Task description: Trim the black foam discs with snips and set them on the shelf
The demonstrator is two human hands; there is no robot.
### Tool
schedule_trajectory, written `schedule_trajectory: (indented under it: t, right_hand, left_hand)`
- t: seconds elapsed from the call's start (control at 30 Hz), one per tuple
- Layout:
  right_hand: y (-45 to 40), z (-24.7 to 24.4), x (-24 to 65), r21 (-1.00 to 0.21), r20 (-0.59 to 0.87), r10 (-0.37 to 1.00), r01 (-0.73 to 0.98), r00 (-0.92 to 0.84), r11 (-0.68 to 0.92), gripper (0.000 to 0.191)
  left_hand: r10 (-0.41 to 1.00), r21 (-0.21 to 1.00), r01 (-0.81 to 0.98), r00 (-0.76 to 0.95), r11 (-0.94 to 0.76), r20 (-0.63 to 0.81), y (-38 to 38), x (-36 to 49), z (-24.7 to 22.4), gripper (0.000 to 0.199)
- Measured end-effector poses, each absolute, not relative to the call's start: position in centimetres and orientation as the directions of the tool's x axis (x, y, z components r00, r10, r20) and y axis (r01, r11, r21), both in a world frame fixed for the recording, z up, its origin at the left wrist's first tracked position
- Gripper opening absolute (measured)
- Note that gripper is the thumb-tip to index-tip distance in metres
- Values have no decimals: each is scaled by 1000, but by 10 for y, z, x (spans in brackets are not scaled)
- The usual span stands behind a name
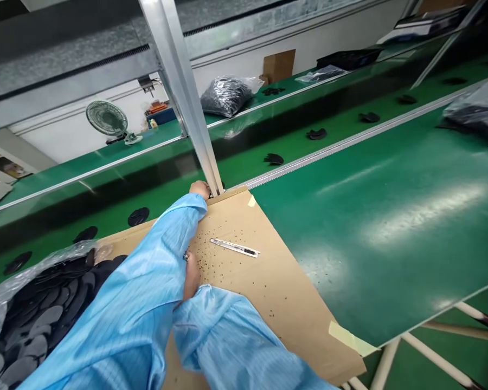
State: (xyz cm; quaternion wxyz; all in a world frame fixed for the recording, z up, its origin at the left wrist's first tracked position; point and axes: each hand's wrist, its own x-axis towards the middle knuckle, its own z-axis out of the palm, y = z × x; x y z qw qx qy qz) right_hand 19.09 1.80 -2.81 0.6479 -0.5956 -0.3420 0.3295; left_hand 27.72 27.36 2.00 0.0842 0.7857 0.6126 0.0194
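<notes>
My left hand (200,189) reaches forward to the foot of the metal post, at the far edge of the brown cardboard sheet (268,292). Its fingers are mostly hidden. Close to me, my right hand (192,275) is over the cardboard, partly behind the left blue sleeve; a small metallic piece shows at its fingertips, too small to name. A box cutter (235,247) lies on the cardboard to the right of both hands, among scattered tiny dark specks.
A plastic bag of black discs (44,314) lies at the left. Beyond the cardboard, black pieces (274,158) sit spaced along a green belt (244,165). A metal post (187,86) rises ahead. A fan (107,118) and a filled bag (228,96) stand on the far shelf.
</notes>
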Motion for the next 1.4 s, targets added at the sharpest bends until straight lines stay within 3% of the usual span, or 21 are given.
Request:
schedule_trajectory:
  t: [0.2,0.4,0.53,0.63,0.77,0.87,0.97,1.03,1.1,1.23,1.3,1.4]
  right_hand:
    - [19,-23,189,-982,103,774,-62,625,181,11]
    - [24,-24,195,-972,159,799,-49,580,230,23]
    - [21,-17,197,-952,222,865,-93,449,292,35]
    - [13,-14,200,-958,249,914,-56,320,281,29]
    - [8,-13,210,-968,248,959,5,134,250,25]
    - [7,-9,219,-971,238,965,-35,-111,236,26]
    - [4,-4,223,-972,225,926,-7,-304,234,27]
    - [2,-2,224,-962,239,907,43,-348,270,28]
    - [0,-1,224,-935,287,913,122,-289,332,32]
    - [-4,-3,222,-724,487,852,458,-190,516,27]
    - [-6,-5,220,-577,551,799,583,-240,573,24]
    - [-9,-7,215,-449,571,763,662,-304,600,23]
  left_hand:
    - [975,269,943,155,-194,159,246,234,46,37]
    - [960,571,801,16,-180,279,159,149,63,28]
    - [968,781,600,-41,-173,246,72,108,45,25]
    - [970,893,432,-136,-126,202,21,92,27,22]
    - [992,997,45,-105,-66,70,-11,71,17,37]
    - [998,980,-196,-58,-19,8,-17,51,16,52]
    - [983,978,-171,161,117,-89,-19,42,12,53]
    - [955,971,-131,248,202,-165,-21,43,8,45]
    - [955,940,-222,204,259,-215,-21,46,5,38]
    - [943,767,-569,47,297,-330,-17,50,7,20]
    - [918,685,-654,37,320,-394,-15,49,11,9]
    - [895,616,-706,60,351,-442,-15,49,15,3]
